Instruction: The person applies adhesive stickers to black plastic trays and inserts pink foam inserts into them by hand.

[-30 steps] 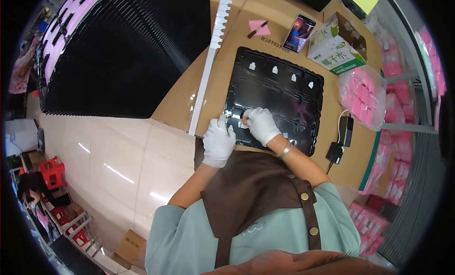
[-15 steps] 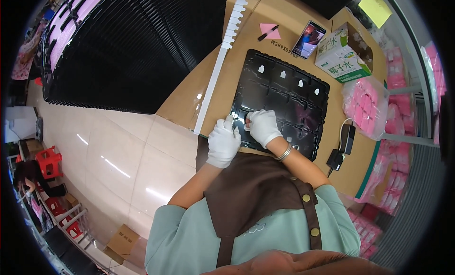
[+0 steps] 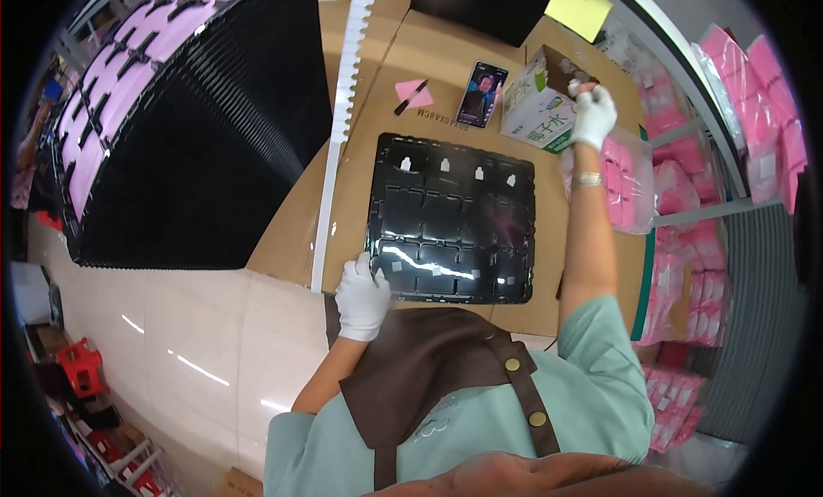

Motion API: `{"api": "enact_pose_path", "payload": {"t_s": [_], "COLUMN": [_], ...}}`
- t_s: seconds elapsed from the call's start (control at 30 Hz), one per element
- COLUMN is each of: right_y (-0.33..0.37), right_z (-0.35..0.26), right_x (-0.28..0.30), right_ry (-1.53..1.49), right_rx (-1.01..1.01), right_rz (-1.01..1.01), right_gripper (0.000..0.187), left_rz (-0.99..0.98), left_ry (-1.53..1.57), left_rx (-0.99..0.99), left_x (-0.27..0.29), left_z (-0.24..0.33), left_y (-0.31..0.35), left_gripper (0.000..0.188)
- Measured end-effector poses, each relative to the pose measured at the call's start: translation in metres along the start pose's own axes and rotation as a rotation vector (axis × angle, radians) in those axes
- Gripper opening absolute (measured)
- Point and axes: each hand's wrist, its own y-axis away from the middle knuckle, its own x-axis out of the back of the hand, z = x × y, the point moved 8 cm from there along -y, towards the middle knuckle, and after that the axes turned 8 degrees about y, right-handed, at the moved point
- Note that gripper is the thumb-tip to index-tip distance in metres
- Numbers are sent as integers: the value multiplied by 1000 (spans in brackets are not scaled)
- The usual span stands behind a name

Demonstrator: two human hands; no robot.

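Note:
A black plastic tray with moulded compartments lies on the cardboard-covered table in front of me. Small white bottle-shaped pieces show along its far row, and small pale squares along the near row. My left hand, in a white glove, grips the tray at its near left corner. Reaching far to the right, my right hand is at the open top of a white and green carton. Its glove leaves the fingertips bare, and they are pinched together; whatever is between them is too small to make out.
Past the tray lie a pink note with a black pen and a phone. A white toothed strip runs along the left. Tall stacked black trays stand beyond it. Bagged pink pieces sit at the right.
My right hand has left the tray's near left part and moved far right to the carton. My left hand stays at the tray's corner. The view has shifted.

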Motion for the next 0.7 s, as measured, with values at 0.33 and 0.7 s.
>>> {"api": "enact_pose_path", "payload": {"t_s": [0.33, 0.7], "right_y": [-34, 152], "right_z": [34, 125], "right_x": [19, -20], "right_ry": [773, 832], "right_rx": [91, -59], "right_rz": [-173, -712], "right_gripper": [24, 15], "left_rz": [-6, -37], "left_ry": [11, -9], "left_rx": [33, -61], "left_x": [-1, -11], "left_z": [2, 5], "left_y": [0, 11], "left_gripper": [41, 41]}}
